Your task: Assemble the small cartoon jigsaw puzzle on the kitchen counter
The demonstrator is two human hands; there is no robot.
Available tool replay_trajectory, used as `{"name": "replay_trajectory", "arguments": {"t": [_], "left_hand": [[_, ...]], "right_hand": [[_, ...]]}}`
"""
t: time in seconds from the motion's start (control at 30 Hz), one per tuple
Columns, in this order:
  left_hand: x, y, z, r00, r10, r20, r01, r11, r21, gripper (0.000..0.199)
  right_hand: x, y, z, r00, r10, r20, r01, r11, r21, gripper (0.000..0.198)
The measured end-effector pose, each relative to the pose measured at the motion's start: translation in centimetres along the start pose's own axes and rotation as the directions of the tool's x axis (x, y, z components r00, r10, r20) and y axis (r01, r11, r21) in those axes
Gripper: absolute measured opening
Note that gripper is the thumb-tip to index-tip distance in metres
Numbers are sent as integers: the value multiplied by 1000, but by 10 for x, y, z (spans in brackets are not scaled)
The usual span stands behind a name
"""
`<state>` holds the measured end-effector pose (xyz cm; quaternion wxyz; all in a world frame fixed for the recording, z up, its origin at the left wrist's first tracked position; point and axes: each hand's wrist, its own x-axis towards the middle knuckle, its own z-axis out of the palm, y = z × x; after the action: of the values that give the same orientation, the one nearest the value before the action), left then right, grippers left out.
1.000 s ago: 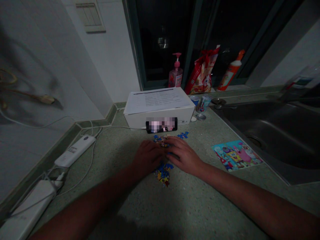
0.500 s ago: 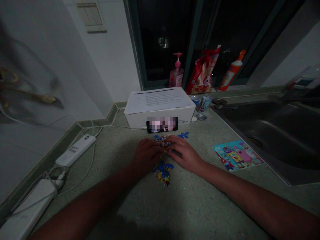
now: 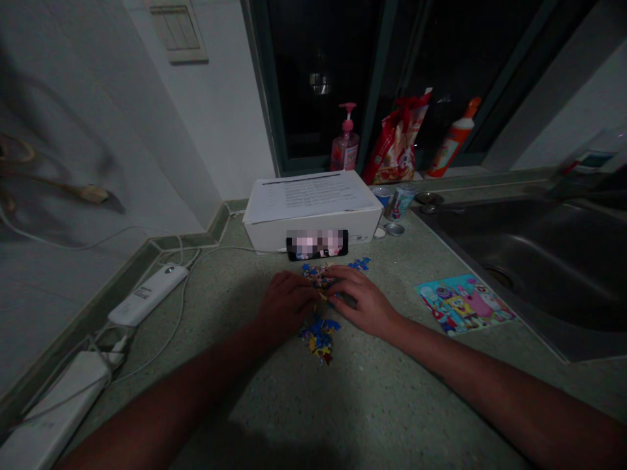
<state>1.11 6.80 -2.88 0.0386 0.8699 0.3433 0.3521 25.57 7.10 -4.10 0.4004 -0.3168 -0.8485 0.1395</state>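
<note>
Right hand [image 3: 366,305] shifted; puzzle pieces [image 3: 321,334] lie before and beyond it and left hand [image 3: 287,301]; grip states unclear.

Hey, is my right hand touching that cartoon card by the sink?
Apart. The head view shows a strip of speckled countertop between the right hand and the near edge of the cartoon card.

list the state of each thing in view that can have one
puzzle pieces, in heaps
left hand, fingers bent, at the pieces
right hand, fingers bent, at the pieces
phone, screen lit, cable plugged in
white box, closed, paper on top
picture card, flat, face up
pump bottle, upright
red bag, upright
orange bottle, upright
drink can, upright
light switch, position unclear
</note>
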Motion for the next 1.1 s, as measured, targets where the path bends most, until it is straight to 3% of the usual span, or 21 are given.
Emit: {"name": "replay_trajectory", "arguments": {"t": [0.3, 0.5, 0.63, 0.87, 1.1], "left_hand": [[-1, 0, -1, 999, 9, 51, -10, 1000, 19, 12], [-2, -3, 2, 989, 142, -52, -138, 988, 72, 9], [-1, -1, 1, 986, 159, -51, -154, 984, 88, 9], [0, 1, -2, 985, 167, -52, -161, 982, 97, 10], [0, 0, 1, 993, 77, -89, -69, 993, 95, 8]], "right_hand": [[1, -1, 0, 1000, -2, -14, 2, 1000, 14, 8], [1, -1, 0, 1000, 2, -8, -1, 1000, 28, 10], [1, -1, 1, 1000, -3, -1, 3, 1000, 16, 17], [1, -1, 0, 999, -31, 42, 31, 1000, 1, 22], [2, -1, -2, 998, -32, -49, 28, 997, -78, 18]]}}
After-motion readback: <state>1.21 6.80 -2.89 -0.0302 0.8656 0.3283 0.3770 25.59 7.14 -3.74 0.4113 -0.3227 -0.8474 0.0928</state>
